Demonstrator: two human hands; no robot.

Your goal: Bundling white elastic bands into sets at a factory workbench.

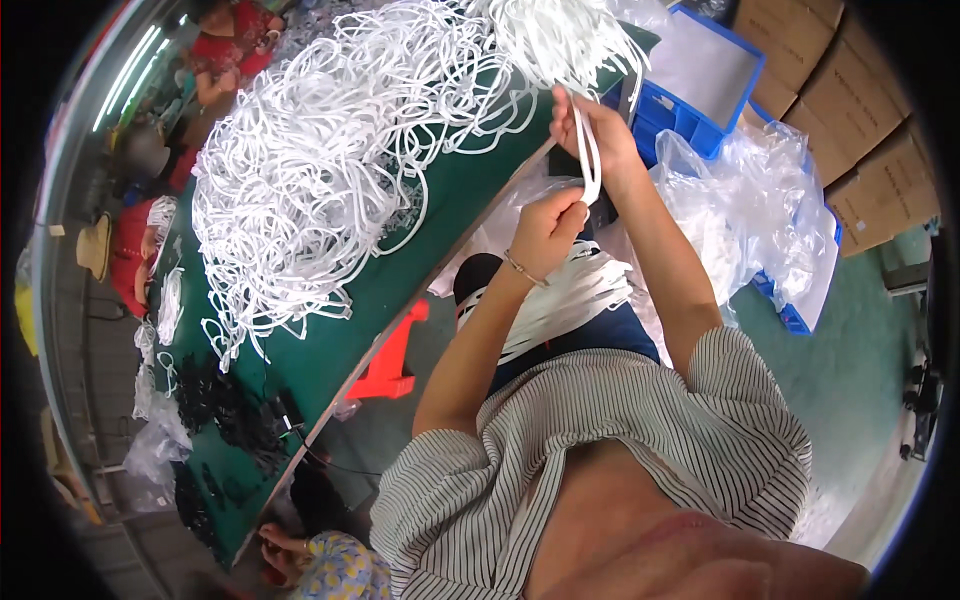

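A long white cord loop (588, 155) is stretched between my two hands, beyond the table's near edge. My left hand (553, 232) is closed on its lower end, with thumb and fingers pinched together. Farther up, my right hand (603, 135) has its fingers curled about the same cord, which crosses in front of the palm. A sheaf of white cords (560, 45) lies just beyond my right hand, at the table's far corner. More white cords (565, 305) rest in a bundle across my lap, below my left hand.
A tangled heap of white cords (300, 190) covers much of the green table (400, 275). Black cords (230, 410) lie at its near left end. At right are a blue crate (685, 110), clear plastic bags (740, 220) and cardboard boxes (850, 110). A red stool (385, 360) stands below the table; other people sit around.
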